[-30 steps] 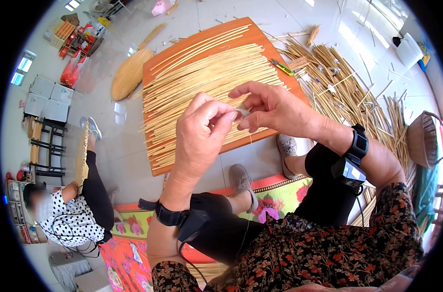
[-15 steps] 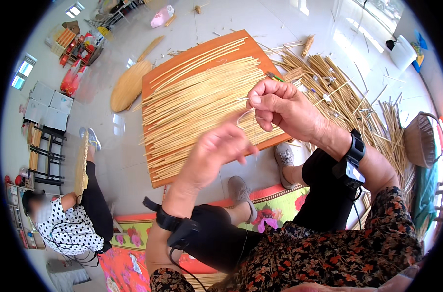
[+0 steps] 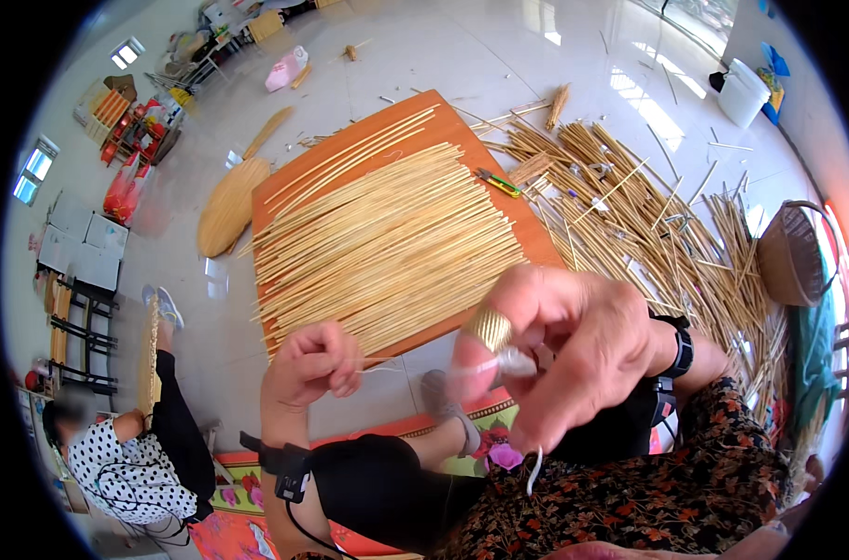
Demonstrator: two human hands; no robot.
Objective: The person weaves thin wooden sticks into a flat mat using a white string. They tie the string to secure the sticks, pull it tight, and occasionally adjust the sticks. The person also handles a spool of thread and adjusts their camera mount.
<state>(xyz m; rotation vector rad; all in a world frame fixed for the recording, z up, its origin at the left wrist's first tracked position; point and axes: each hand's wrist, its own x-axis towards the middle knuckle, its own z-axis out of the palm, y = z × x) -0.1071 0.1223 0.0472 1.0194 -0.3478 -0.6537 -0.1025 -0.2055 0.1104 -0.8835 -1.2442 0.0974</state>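
Note:
My left hand (image 3: 314,364) is closed in a pinch on a thin pale thread (image 3: 378,362), just past the near left part of the table. My right hand (image 3: 588,341) is raised close to the camera, fingers curled round white thread (image 3: 513,361), with a loose end hanging below. A ridged gold-coloured ring or thimble (image 3: 490,330) sits on one of its fingers. Whether one thread joins both hands I cannot tell. Beyond them, pale straw stalks (image 3: 387,233) lie side by side on an orange-brown wooden board or table (image 3: 527,219). Small green-and-yellow-handled snips (image 3: 499,183) rest at its right side.
A loose heap of stalks (image 3: 620,187) covers the floor at right, near a woven basket (image 3: 798,252) and a white bucket (image 3: 743,93). A seated person in a dotted shirt (image 3: 130,448) is at left, and a flat oval straw-coloured piece (image 3: 230,205) lies beside the table.
My hands have moved apart: the left has gone left and down, the right has come down and much closer to the camera. More white thread shows in the right hand. The view has shifted slightly.

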